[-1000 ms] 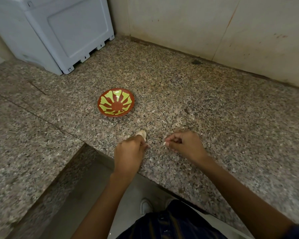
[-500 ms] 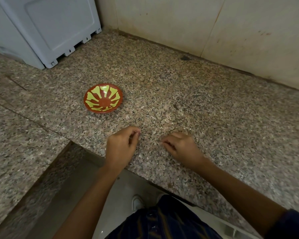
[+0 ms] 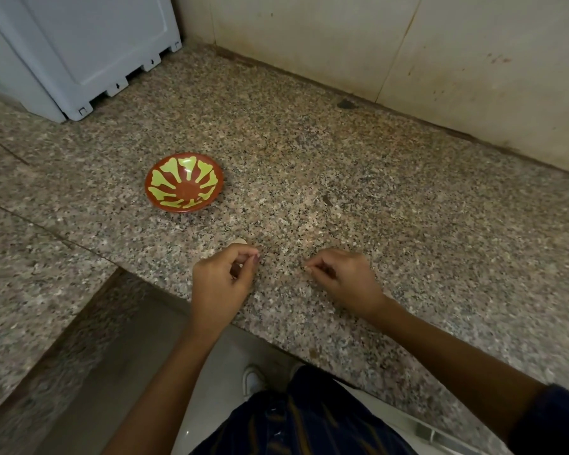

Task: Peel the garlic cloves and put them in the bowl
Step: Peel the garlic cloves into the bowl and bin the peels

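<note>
A red bowl (image 3: 185, 182) with a yellow-green petal pattern sits on the speckled granite counter (image 3: 391, 198), and I see nothing inside it. My left hand (image 3: 222, 280) is curled near the counter's front edge, below and right of the bowl. It grips a pale garlic clove (image 3: 238, 242), of which only the tip shows above the forefinger. My right hand (image 3: 344, 279) rests a hand's width to the right, its thumb and forefinger pinched on a tiny pale scrap of peel (image 3: 306, 267).
A pale grey appliance (image 3: 79, 47) stands at the back left corner. A tiled wall (image 3: 408, 44) runs along the back. The counter steps away at the left front, with floor and my white shoe (image 3: 252, 380) below.
My hands have drawn apart; the right one moved to the right, away from the clove. The view shifted, so the bowl sits further left in the frame.
</note>
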